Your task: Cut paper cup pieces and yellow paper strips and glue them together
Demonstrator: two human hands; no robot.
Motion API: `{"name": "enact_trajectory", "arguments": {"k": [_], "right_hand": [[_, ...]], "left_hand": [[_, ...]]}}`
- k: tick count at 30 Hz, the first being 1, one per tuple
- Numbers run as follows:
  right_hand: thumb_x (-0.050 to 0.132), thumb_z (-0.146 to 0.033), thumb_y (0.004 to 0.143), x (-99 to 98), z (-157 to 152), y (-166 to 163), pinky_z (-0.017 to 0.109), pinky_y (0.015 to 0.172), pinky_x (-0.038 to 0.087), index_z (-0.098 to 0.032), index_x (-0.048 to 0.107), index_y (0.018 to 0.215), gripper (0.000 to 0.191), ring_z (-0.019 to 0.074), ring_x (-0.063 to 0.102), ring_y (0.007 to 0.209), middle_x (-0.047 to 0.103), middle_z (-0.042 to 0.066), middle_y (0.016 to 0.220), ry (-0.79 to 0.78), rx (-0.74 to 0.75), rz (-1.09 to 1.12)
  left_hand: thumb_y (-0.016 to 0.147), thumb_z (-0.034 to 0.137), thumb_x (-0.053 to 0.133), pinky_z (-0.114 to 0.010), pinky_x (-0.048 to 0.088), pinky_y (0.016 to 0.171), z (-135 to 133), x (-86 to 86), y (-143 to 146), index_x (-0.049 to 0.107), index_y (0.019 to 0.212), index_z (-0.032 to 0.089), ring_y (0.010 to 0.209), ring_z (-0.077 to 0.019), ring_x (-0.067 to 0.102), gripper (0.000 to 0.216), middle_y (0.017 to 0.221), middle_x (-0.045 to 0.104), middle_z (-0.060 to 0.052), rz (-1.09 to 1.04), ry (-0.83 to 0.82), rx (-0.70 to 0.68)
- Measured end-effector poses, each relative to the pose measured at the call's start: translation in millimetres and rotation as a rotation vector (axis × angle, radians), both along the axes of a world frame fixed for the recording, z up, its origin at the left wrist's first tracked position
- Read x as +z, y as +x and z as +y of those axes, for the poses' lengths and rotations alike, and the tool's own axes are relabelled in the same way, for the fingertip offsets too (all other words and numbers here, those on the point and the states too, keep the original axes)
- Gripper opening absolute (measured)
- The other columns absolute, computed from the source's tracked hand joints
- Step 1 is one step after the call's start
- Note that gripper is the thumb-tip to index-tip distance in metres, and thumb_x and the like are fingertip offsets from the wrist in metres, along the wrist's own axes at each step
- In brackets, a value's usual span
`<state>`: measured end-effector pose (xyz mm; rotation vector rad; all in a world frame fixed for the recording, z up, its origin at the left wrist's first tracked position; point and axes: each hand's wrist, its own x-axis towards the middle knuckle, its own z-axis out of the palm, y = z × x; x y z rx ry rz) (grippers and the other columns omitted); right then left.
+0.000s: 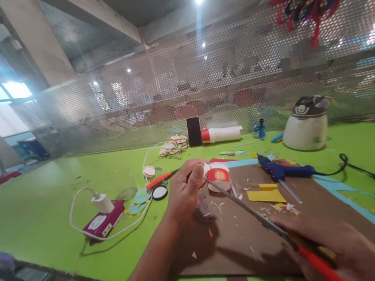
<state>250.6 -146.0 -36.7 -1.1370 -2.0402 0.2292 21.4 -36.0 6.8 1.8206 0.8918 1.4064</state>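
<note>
My left hand (185,184) is closed, thumb against fingers, pinching a small white piece (206,170) that looks like paper. My right hand (335,235) grips scissors (251,211) with red-orange handles. Their long blades point up and left, the tips at the white piece beside my left thumb. Just behind the tips stands a red and white paper cup (220,176) with a gold round emblem. Below lies a brown board (224,245) strewn with small paper scraps. A yellow paper piece (264,196) rests on it, to the right of the cup.
A blue glue gun (283,169) with a black cable lies at the right, near a cut light-blue sheet (366,206). A white-bodied pot (306,126) stands behind it. On the left is a purple power strip (105,221) with a white plug and cord. Stacked cups (224,134) lie at the back.
</note>
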Motion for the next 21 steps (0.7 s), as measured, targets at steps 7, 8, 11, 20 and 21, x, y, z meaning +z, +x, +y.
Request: {"name": "enact_trajectory", "arguments": {"k": [7,8,11,20,21], "right_hand": [[0.049,-0.024,0.082,3.2,-3.7,-0.4,0.021,0.05,0.05,-0.024,0.067,0.11,0.034,0.0134,0.061,0.048,0.068,-0.001,0.06,0.006,0.015,-0.03],[0.049,-0.024,0.082,3.2,-3.7,-0.2,0.021,0.052,0.051,-0.024,0.067,0.111,0.034,0.0139,0.062,0.051,0.068,0.0,0.063,0.009,0.014,-0.041],[0.048,-0.023,0.082,4.7,-3.4,-0.5,0.022,0.052,0.05,-0.023,0.066,0.112,0.034,0.0138,0.062,0.052,0.068,0.0,0.063,-0.001,0.01,-0.076],[0.047,-0.026,0.086,1.9,-3.0,-0.3,0.023,0.048,0.048,-0.023,0.068,0.11,0.033,0.0137,0.058,0.046,0.065,0.0,0.058,0.013,0.021,-0.072],[0.047,-0.027,0.086,2.4,-3.5,-0.4,0.023,0.047,0.048,-0.023,0.068,0.11,0.032,0.014,0.057,0.046,0.065,0.0,0.057,0.001,0.021,-0.069]], "left_hand": [[0.084,0.064,0.043,-0.024,0.041,0.063,0.5,-0.7,1.0,0.065,0.095,0.016,0.076,-0.0155,0.053,0.054,0.088,0.063,-0.005,0.019,-0.011,0.004],[0.084,0.064,0.043,-0.024,0.041,0.063,0.5,-0.7,1.1,0.065,0.094,0.016,0.076,-0.0155,0.053,0.054,0.088,0.063,-0.005,0.02,-0.009,0.006],[0.085,0.063,0.043,-0.024,0.042,0.064,0.7,-0.1,1.0,0.065,0.093,0.016,0.075,-0.0154,0.053,0.052,0.086,0.063,-0.004,0.016,-0.005,0.002],[0.088,0.055,0.042,-0.026,0.042,0.07,-7.2,3.2,5.5,0.065,0.089,0.016,0.082,-0.0177,0.056,0.046,0.091,0.065,-0.006,0.002,-0.009,0.028],[0.088,0.056,0.042,-0.026,0.042,0.07,-7.5,2.9,5.8,0.065,0.089,0.016,0.083,-0.0179,0.056,0.047,0.091,0.065,-0.007,-0.002,-0.016,0.032]]}}
